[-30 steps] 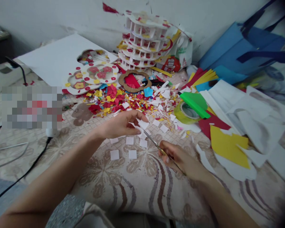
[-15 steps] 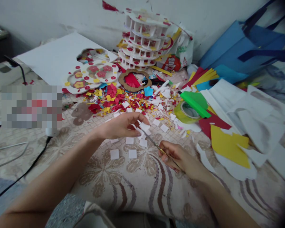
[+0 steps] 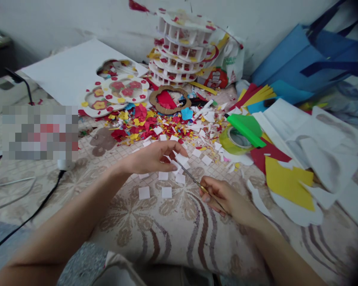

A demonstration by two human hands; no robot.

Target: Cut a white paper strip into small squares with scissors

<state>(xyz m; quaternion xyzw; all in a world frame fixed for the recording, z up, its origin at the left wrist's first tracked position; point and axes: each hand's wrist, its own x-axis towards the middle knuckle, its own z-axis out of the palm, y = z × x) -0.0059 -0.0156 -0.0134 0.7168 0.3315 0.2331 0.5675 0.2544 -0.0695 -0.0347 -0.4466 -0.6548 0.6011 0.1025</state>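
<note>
Holding thin metal tweezers (image 3: 201, 184), the right hand (image 3: 226, 198) has barely moved; left hand (image 3: 152, 157) fingers (image 3: 176, 147) still pinch a small white paper square (image 3: 180, 159).

Centre frame: left hand (image 3: 150, 158) over a cluster of small squares (image 3: 166, 192) on the patterned cloth (image 3: 173, 238). Lower right of that: right hand (image 3: 226, 200) holding thin scissors (image 3: 193, 182), tips pointing up-left at the squares. Behind the hands: scattered paper scraps (image 3: 155, 127). Top centre, against the wall: stacked trays (image 3: 183, 49). Upper left: flat board (image 3: 68, 73). Right of the scraps: tape roll (image 3: 234, 141), then loose paper sheets (image 3: 289, 178).
</note>
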